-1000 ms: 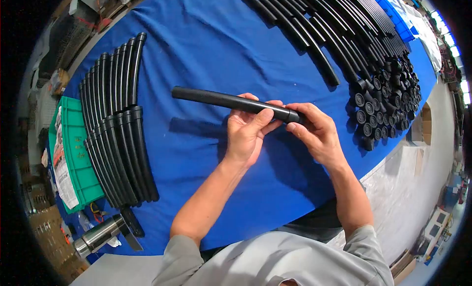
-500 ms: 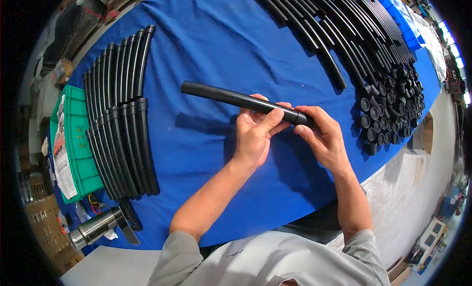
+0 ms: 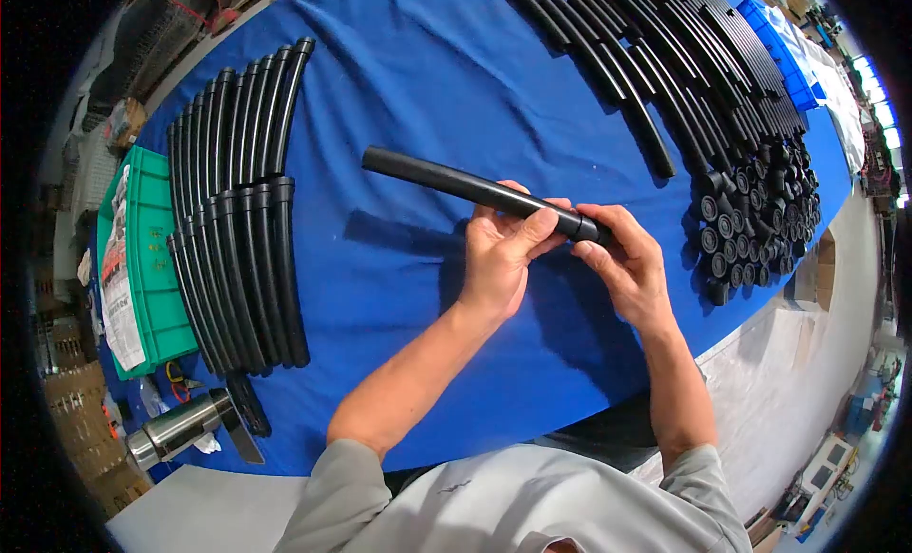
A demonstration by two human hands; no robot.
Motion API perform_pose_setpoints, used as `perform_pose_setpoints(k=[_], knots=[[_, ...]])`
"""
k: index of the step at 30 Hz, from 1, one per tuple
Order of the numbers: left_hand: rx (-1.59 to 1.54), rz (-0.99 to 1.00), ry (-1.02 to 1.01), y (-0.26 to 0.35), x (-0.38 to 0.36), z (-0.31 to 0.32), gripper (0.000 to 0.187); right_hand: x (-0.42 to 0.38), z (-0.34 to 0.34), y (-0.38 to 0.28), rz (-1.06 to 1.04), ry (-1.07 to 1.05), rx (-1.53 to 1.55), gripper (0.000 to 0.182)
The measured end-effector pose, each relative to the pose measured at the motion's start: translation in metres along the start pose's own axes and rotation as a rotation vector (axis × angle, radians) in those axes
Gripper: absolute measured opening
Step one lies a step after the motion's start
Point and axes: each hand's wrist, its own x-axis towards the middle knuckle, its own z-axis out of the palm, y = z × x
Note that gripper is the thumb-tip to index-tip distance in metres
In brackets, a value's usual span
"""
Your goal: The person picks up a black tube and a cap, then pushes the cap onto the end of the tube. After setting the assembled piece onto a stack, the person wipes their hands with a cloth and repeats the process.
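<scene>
Shifted slightly toward the person's right since the earlier frame, the straight black plastic tube (image 3: pixel 456 182) is held slanting above the blue cloth-covered table (image 3: pixel 380 296). The left hand (image 3: pixel 508 254) pinches it between thumb and fingers near its right end — the right hand (image 3: pixel 622 263) pinches the short black end fitting (image 3: pixel 589 231) there. Capped black tubes (image 3: pixel 233 211) lie in two rows beside the green plastic crate (image 3: pixel 161 268); loose round black fittings (image 3: pixel 755 216) are heaped across the table.

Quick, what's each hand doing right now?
Left hand: closed around the tube.
Right hand: closed on the cap at the tube's end.
</scene>
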Motion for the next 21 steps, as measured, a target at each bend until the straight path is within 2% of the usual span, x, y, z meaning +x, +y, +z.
perform_pose_setpoints(k=[4,16,19,21], knots=[[0.042,-0.027,0.007,0.0037,0.0003,0.0011,0.02,-0.0005,0.0009,-0.0031,-0.022,0.003,0.033,0.036],[0.031,-0.009,0.074,-0.0002,-0.0005,0.002,0.014,0.0018,0.0031,-0.0047,-0.077,0.024,-0.131,0.034],[0.032,-0.043,0.07,0.0011,0.0009,0.001,0.028,0.0019,0.0035,-0.0076,-0.072,0.028,-0.115,0.033],[0.047,-0.046,0.051,0.0015,0.0023,-0.0007,0.022,0.0007,0.0029,-0.0072,-0.021,0.028,-0.102,0.034]])
